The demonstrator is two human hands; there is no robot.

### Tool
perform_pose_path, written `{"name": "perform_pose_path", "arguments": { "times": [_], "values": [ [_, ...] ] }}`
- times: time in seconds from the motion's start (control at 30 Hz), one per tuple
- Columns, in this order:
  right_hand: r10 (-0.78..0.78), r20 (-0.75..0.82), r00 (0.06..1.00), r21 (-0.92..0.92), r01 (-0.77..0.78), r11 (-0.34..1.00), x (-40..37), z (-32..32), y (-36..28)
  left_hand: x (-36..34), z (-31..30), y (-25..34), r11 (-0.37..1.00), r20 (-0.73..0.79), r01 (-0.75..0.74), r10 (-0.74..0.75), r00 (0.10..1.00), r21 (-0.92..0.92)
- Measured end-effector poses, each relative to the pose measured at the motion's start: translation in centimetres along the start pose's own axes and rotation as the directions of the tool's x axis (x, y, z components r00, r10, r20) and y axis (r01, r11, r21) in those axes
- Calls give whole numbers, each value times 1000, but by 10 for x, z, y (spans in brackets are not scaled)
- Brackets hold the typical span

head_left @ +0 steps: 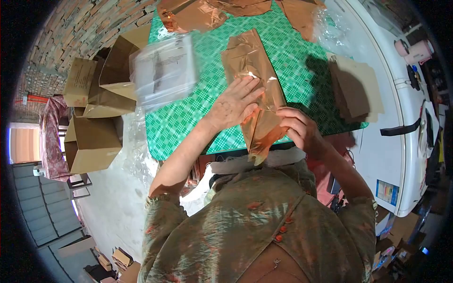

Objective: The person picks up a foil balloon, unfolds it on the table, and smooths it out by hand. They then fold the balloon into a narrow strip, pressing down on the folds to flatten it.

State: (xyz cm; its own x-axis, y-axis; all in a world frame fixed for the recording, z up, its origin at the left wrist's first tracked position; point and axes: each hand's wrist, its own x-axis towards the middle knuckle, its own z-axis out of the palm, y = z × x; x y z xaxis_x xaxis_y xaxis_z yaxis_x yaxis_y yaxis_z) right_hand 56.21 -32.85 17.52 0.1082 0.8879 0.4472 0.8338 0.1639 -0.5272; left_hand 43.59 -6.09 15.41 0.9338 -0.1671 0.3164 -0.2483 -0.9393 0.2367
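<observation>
A shiny copper-coloured plastic film bag (245,52) lies lengthwise on the green checked tablecloth (207,61), its near end hanging over the table's front edge toward my body. My left hand (238,101) rests on the middle of the bag, fingers stretched out and lying flat. At the bag's right side, near the front edge, my right hand (302,129) has its fingers bent and pinches the film's edge. The thumb of that hand is mostly hidden.
A stack of clear plastic bags (165,70) lies left on the table. More copper film (193,14) and crumpled clear plastic (330,26) lie at the far edge. Cardboard sheets (356,87) are at right, beside a white fridge (389,155). Open cardboard boxes (94,141) stand left.
</observation>
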Motion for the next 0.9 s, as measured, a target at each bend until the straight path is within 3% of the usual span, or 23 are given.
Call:
{"name": "perform_pose_path", "arguments": {
  "times": [0.13,0.27,0.4,0.57,0.67,0.9],
  "values": [
    [49,28,998,66,-51,997,3,-2,-6,0,1,0,1000,3,3,-3,1000,1],
    [-106,10,994,-105,106,989,14,1,25,0,1,-1,1000,0,-5,5,1000,3],
    [-171,15,985,-218,170,961,41,-1,38,1,1,0,1000,12,14,-14,1000,4],
    [-253,128,959,-291,281,915,60,1,44,3,-1,2,999,-43,9,-11,999,-47],
    [-260,172,950,-366,306,879,57,0,49,1,-1,0,999,32,34,-34,999,-11],
    [-183,66,981,-184,192,964,50,7,53,0,-2,-1,998,74,32,-28,997,-50]
  ]
}}
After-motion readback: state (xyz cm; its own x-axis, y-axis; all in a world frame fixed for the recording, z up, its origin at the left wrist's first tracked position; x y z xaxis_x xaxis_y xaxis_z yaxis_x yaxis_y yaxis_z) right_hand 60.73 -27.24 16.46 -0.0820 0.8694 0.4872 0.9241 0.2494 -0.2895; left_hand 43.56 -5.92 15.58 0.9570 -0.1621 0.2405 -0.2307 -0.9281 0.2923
